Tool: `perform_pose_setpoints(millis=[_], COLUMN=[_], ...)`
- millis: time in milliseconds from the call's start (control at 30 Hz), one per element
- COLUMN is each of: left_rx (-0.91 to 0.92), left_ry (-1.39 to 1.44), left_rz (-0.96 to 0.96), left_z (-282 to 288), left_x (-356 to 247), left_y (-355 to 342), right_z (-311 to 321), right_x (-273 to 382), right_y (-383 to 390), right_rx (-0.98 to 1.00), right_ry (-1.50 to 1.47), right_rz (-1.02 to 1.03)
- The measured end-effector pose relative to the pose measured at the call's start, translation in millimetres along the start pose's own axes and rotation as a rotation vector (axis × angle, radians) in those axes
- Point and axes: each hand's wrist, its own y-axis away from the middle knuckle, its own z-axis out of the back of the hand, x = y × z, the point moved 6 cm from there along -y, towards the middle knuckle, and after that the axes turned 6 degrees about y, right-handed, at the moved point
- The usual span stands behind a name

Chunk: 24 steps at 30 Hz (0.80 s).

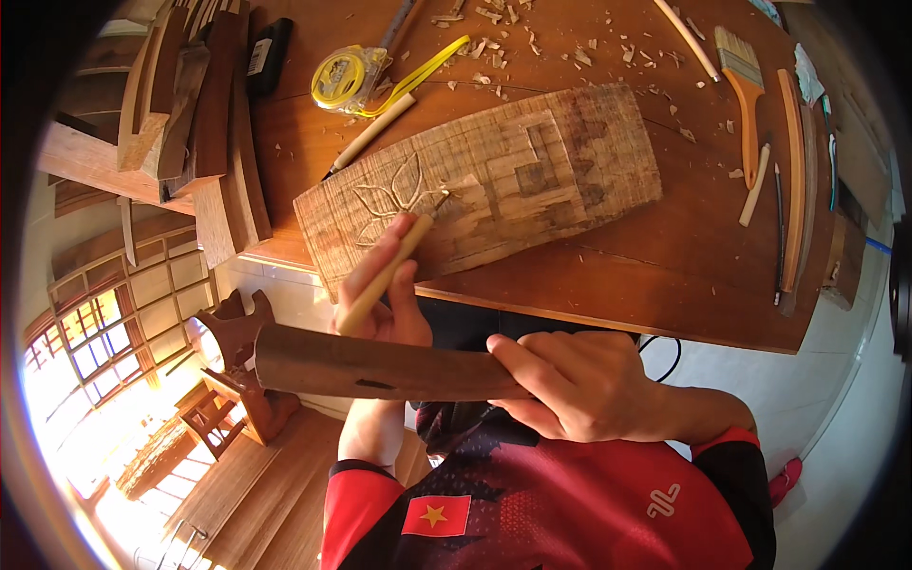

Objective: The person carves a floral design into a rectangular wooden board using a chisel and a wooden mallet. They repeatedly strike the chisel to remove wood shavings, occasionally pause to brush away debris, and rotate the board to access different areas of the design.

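My left hand [408, 315] is closed around the pale wooden handle of a carving chisel [391, 273]. The chisel's metal tip meets a thick wooden board [475, 233] beside a carved outline of leaves or petals [391, 195]. Farther right on the board is a carved, angular raised pattern [546, 166]. My right hand [584, 382] grips one end of a dark wooden club [370, 368]. The club extends leftward across the front of my left wrist and reaches just below the chisel's butt end. The board lies slantwise near the table's front edge.
On the brown table [655, 285] lie a tape measure [340, 80], another chisel [375, 133], scattered shavings [489, 47], a paintbrush [746, 95] and a pencil [778, 228]. Long wooden strips [791, 180] lie at the right. Curved wood pieces [214, 114] are stacked at the left.
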Motion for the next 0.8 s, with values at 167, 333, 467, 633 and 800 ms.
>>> perform_pose_setpoints(millis=[167,333,467,633,800], left_rx=[0.007,0.155,0.292,0.388,0.369], left_ry=[0.035,0.07,0.02,0.005,0.039], left_rz=[0.004,-0.118,-0.174,-0.243,-0.229], left_z=[5.0,6.5,5.9,3.6,6.7], left_x=[-9.9,-14.9,-22.1,-25.3,-18.2], left_y=[-9.0,-25.1,-43.0,-52.9,-52.3], right_z=[3.0,8.3,12.2,18.0,18.3], right_x=[-1.8,-3.6,-2.7,1.2,-0.5], right_y=[4.7,1.7,-4.0,-10.5,-11.2], right_rx=[0.025,0.025,0.004,-0.038,-0.041], right_ry=[-0.036,-0.029,-0.016,0.005,0.014], right_rz=[0.01,0.033,0.066,0.117,0.127])
